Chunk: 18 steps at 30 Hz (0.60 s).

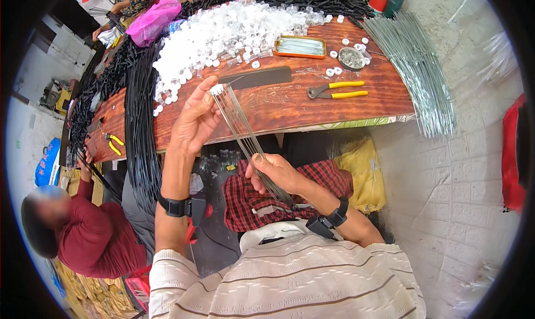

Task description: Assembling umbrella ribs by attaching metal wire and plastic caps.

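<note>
My left hand (198, 118) is raised at the table's near edge. Its thumb and forefinger pinch small white caps (217, 89) at the upper ends of a bundle of thin metal rods (238, 124). Lower down, my right hand (274, 173) is closed around the same rods, which slant from upper left to lower right and fan slightly apart between my hands. Their lower ends lie over a red-and-black checked cloth (323, 179) on my lap. Just past the caps, a dark flat bar (259, 78) lies on the wooden table (284, 108).
A wide heap of white caps (223, 32) covers the table's middle. Yellow-handled pliers (337, 89), a tray of short rods (300, 46) and a long rod bundle (415, 68) lie rightward. Black rods (142, 129) hang over the left edge. A co-worker (100, 230) sits at left.
</note>
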{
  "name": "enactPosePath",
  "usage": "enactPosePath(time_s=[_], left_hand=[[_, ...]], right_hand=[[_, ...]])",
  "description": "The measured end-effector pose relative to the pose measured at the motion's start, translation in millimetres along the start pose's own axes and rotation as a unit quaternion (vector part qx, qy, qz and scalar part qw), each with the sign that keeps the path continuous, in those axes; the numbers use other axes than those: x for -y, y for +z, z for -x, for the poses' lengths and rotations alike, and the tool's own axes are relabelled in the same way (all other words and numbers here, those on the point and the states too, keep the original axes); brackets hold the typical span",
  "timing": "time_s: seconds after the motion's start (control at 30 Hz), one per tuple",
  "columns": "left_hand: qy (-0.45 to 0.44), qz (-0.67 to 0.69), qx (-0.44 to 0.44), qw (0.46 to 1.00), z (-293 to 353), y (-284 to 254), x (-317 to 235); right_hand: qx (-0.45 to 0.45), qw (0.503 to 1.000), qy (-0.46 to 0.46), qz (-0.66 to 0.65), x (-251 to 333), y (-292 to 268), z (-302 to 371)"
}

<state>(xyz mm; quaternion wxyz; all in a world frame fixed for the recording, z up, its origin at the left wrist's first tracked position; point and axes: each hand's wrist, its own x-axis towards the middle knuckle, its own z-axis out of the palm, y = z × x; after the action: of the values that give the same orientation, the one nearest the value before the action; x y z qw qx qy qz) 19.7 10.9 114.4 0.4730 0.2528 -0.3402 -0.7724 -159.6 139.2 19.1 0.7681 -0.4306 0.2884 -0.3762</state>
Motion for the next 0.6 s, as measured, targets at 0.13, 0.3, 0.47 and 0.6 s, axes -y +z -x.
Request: enactPosePath(time_s=[0.13, 0.3, 0.47, 0.6], left_hand=[[-0.031, -0.06, -0.019, 0.998, 9, 0, -13], [-0.009, -0.167, -0.07, 0.983, 17, 16, -29], [0.023, -0.343, -0.109, 0.933, 15, 32, -28], [0.057, -0.372, -0.073, 0.924, 12, 31, -25]], right_hand=[[-0.094, 0.994, -0.003, 0.058, -3, 9, -2], [-0.136, 0.988, -0.008, 0.077, -8, 11, -7], [-0.106, 0.991, -0.014, 0.077, -7, 8, -6], [-0.103, 0.991, -0.063, 0.054, -11, 2, -5]])
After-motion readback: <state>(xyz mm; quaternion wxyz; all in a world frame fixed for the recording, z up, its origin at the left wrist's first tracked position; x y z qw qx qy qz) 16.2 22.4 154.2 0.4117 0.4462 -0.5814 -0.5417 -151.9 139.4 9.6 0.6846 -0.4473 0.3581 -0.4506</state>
